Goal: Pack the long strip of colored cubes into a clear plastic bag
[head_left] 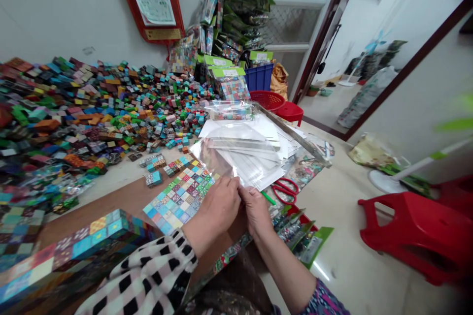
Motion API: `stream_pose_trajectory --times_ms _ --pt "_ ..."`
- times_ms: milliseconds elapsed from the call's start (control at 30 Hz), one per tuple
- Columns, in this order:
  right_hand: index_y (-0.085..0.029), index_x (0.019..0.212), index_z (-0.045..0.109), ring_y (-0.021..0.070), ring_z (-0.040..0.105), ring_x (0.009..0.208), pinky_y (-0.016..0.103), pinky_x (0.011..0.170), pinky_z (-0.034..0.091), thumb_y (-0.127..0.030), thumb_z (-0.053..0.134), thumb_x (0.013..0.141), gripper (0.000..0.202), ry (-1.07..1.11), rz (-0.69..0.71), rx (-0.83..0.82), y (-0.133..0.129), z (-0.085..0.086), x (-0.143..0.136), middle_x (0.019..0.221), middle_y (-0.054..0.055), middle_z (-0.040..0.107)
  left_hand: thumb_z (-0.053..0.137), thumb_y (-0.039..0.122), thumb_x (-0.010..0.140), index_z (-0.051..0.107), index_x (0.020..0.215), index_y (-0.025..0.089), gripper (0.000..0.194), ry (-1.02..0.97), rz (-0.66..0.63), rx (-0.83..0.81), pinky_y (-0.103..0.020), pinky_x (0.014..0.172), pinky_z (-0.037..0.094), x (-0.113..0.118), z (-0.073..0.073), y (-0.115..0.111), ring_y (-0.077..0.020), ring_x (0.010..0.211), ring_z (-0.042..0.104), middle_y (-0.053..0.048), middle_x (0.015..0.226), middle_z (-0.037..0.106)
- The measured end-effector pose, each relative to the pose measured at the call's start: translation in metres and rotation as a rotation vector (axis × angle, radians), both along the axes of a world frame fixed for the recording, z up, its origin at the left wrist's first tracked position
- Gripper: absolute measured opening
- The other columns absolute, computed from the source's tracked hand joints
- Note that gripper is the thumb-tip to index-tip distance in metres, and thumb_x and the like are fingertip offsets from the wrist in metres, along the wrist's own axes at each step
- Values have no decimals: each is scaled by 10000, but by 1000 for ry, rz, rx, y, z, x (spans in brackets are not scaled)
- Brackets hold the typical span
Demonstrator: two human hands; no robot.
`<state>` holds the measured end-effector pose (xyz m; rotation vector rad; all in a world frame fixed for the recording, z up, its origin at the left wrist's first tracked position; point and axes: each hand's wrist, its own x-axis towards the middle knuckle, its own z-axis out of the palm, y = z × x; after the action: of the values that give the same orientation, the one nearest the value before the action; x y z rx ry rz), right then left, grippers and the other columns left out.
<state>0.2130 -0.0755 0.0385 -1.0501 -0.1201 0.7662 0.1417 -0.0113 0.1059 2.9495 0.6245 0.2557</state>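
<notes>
My left hand (219, 205) and my right hand (256, 210) meet above the front of the table, fingers pinched together. Between them they hold the edge of a clear plastic bag (214, 158), which stretches away over a pile of white paper sheets (258, 173). Just left of my left hand lies a flat block of small patterned cubes (181, 197) on a brown board (107, 196). Red-handled scissors (285, 191) and a green pen-like stick (268, 198) lie beyond my right hand.
A large heap of coloured cubes (92, 108) covers the table's left and back. A long stack of cubes (74, 256) stands front left. Filled green-topped packets (236, 24) pile by the wall near a blue basket (259, 78). A red stool (410, 226) stands right.
</notes>
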Motion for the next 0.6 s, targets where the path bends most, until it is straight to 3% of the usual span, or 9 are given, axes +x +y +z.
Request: stream_pose_trajectory --times_ms 133,300,500,600 --pt "-176 666 603 148 504 606 262 589 406 -451 765 622 323 -32 32 19 0 0 -1 603 -26 598 401 80 879 527 1240 58 383 69 11 84 -425 848 504 5 2 -8 -294 956 600 -150 1004 637" --pt "-167 685 620 158 504 662 262 600 402 -438 730 646 295 -88 29 4 1 0 -2 646 -11 616 367 48 881 455 1304 31 432 139 29 165 -399 763 518 7 0 -10 -300 935 612 -167 988 634" --pt "-174 588 560 125 414 582 249 550 351 -374 707 619 250 -170 7 -52 3 -1 -1 547 -46 533 361 69 886 587 972 86 243 176 8 203 -392 692 516 5 2 0 -303 871 637 -158 896 644" --pt "-187 605 572 133 424 559 257 532 353 -392 673 651 234 -190 20 -76 3 1 0 548 -39 543 394 67 872 584 914 107 199 170 -38 214 -373 701 508 5 6 5 -283 858 640 -142 871 650"
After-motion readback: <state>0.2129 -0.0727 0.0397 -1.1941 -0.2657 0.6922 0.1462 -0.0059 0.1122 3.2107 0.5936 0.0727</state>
